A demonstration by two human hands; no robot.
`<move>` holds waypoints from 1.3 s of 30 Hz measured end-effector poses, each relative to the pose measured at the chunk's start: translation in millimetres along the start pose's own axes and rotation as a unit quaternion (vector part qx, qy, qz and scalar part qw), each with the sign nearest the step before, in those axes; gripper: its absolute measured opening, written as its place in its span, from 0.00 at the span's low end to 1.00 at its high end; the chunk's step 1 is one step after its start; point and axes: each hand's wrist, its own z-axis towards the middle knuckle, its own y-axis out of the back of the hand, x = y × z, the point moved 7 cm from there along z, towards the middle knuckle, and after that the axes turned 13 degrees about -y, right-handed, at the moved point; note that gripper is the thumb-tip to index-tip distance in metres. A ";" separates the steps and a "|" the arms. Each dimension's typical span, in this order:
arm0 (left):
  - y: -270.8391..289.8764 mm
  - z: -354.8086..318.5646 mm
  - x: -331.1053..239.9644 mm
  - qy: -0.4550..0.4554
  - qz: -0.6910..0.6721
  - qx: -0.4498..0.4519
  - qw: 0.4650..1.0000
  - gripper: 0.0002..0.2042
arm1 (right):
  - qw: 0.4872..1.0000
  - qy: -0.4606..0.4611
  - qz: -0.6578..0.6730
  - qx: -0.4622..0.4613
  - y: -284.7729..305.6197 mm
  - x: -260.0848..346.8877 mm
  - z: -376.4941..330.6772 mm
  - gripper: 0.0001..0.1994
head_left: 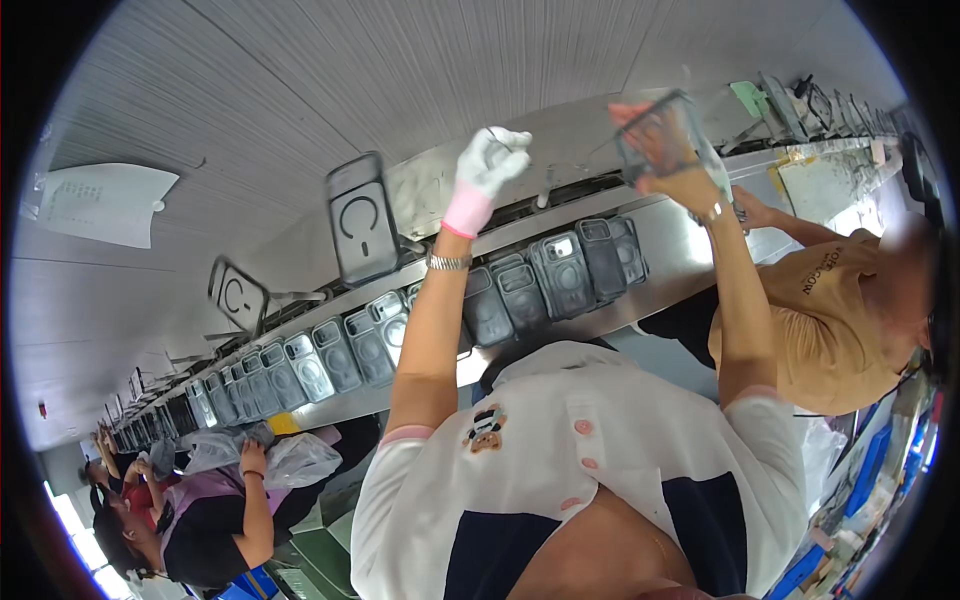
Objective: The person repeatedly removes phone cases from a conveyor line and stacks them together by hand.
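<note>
"Holding something, was the bare right hand (pixel 672 158)?"

"Yes, it was clamped on a dark-framed, see-through rectangular phone case (pixel 660 128); both were blurred, and fingers showed through the panel."

"Where was that case?"

"Raised, showing above the far edge of the long, shiny metal tabletop (pixel 678 238), to the right of the left hand (pixel 490 165)."

"And how was that left hand?"

"Gloved in white fabric with a pink cuff (pixel 466 212), raised near the far edge too, its fingers curled toward the thumb. I couldn't tell whether the tips met or held anything. A silver link wristband (pixel 449 262) sat below the cuff."

"What lay along the near edge?"

"A long row of smoky, translucent phone cases (pixel 308 367), overlapping in places, on both sides of the left forearm."

"Anything at the far edge?"

"A clear, dark-rimmed phone case with a ring mark (pixel 362 220) stood upright just left of the glove. Farther left, a tilted dark-rimmed case (pixel 238 295) was near a metal bar (pixel 298 297)."

"Anyone nearby?"

"A co-worker in a tan shirt (pixel 825 335) was at the near edge on the right; toward the left end, a black-sleeved person (pixel 215 530) had a hand near a clear plastic bag (pixel 305 458)."
</note>
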 end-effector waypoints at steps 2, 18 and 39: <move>-35.9 3.4 9.3 -0.019 -0.030 0.009 0.999 0.14 | 0.998 0.028 -0.050 -0.030 23.3 1.8 -9.0 0.49; -136.7 -18.8 107.3 -0.082 0.387 0.102 0.913 0.32 | 0.731 0.078 -0.647 -0.201 122.8 7.9 -20.6 0.42; 192.0 -280.7 -66.3 0.027 0.263 -0.294 0.919 0.17 | 0.895 -0.179 -0.394 -0.107 -153.3 -192.7 -102.7 0.53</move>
